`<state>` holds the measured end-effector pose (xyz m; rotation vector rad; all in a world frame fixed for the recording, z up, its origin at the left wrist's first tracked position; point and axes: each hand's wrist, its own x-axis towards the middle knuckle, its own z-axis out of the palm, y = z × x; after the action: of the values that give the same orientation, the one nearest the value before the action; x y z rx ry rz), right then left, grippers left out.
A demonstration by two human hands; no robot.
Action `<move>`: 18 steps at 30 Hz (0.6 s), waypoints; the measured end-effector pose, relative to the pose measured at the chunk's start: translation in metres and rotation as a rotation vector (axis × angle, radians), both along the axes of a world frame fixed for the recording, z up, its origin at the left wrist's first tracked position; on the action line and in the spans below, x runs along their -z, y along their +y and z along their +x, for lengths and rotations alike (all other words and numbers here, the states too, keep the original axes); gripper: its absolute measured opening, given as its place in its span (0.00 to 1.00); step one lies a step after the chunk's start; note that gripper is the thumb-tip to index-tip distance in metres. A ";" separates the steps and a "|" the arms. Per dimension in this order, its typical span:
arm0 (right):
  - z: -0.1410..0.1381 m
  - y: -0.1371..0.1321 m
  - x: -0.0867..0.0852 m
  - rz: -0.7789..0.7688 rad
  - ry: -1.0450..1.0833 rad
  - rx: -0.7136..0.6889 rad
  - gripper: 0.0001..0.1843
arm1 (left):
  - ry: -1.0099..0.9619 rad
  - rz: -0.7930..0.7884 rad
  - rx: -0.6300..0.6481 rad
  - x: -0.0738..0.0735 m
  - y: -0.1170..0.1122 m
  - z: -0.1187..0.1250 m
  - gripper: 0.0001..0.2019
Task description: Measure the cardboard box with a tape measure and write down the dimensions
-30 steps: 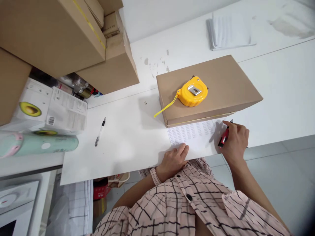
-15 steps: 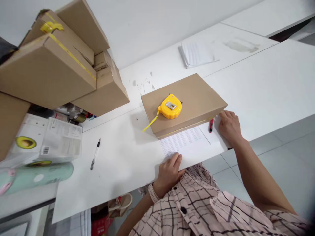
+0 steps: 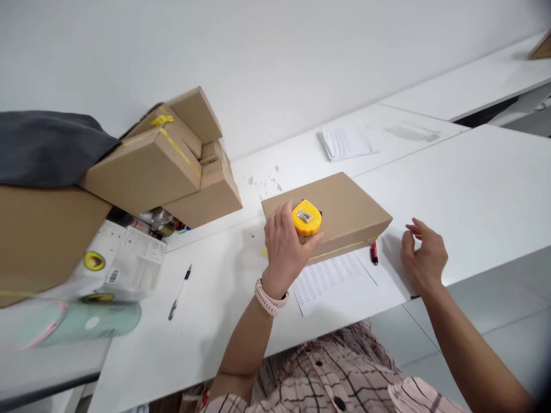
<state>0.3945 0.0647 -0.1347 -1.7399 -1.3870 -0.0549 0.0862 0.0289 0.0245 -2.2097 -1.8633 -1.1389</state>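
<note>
A flat brown cardboard box (image 3: 344, 206) lies on the white table, with a yellow tape measure (image 3: 307, 218) on its top. My left hand (image 3: 284, 241) is over the box's left end, right against the tape measure. Its fingers lie along the left side and the thumb is spread below; I cannot see a closed grip. To the right of the box is my right hand (image 3: 424, 252), loosely curled with thumb and fingers apart, holding nothing. A printed sheet (image 3: 329, 284) sticks out from under the box's near side. Beside it lies a red marker (image 3: 374, 253).
Cardboard boxes (image 3: 146, 169) are stacked at the left, with a dark cloth (image 3: 51, 149) over part of them. Below are an avocado-printed carton (image 3: 129, 258) and a mint-green bottle (image 3: 107, 319). A pen (image 3: 179, 292) lies left on the table; papers (image 3: 346, 141) lie near the wall.
My left hand has moved from the sheet by the table edge up to the tape measure. My right hand has drawn away from the box's right corner. The view has shifted.
</note>
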 end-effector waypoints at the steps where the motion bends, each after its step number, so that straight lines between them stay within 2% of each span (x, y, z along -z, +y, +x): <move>1: -0.003 -0.003 -0.003 0.083 -0.008 0.021 0.22 | -0.011 -0.091 0.013 -0.001 0.008 0.002 0.42; 4: -0.022 -0.017 -0.026 0.266 0.009 -0.003 0.17 | -0.116 -0.212 0.053 -0.004 0.018 0.007 0.42; 6: -0.042 -0.029 -0.053 0.305 0.121 -0.056 0.15 | -0.292 -0.247 0.113 -0.009 0.011 0.008 0.42; 7: -0.052 -0.036 -0.069 0.278 0.223 -0.107 0.14 | -0.412 -0.293 0.174 -0.012 0.004 0.007 0.41; 9: -0.073 -0.047 -0.102 0.082 0.495 -0.318 0.14 | -0.661 -0.432 0.329 -0.018 -0.011 0.006 0.39; 10: -0.082 -0.051 -0.117 -0.053 0.641 -0.513 0.17 | -0.761 -0.498 0.396 -0.021 -0.018 0.005 0.37; 12: -0.095 -0.055 -0.141 -0.248 0.878 -0.798 0.23 | -0.876 -0.579 0.472 -0.026 -0.030 0.001 0.36; 13: -0.100 -0.054 -0.149 -0.316 0.957 -0.886 0.25 | -0.896 -0.594 0.478 -0.026 -0.034 -0.001 0.36; 15: -0.105 -0.051 -0.158 -0.396 1.056 -0.955 0.26 | -0.896 -0.601 0.456 -0.026 -0.038 -0.006 0.37; 18: -0.111 -0.044 -0.160 -0.480 1.154 -0.993 0.26 | -0.880 -0.603 0.404 -0.023 -0.041 -0.014 0.38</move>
<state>0.2839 0.0209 0.0249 -0.8553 -1.1794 1.6391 0.0717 -0.0116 0.0470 -2.7634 -2.3481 -2.1339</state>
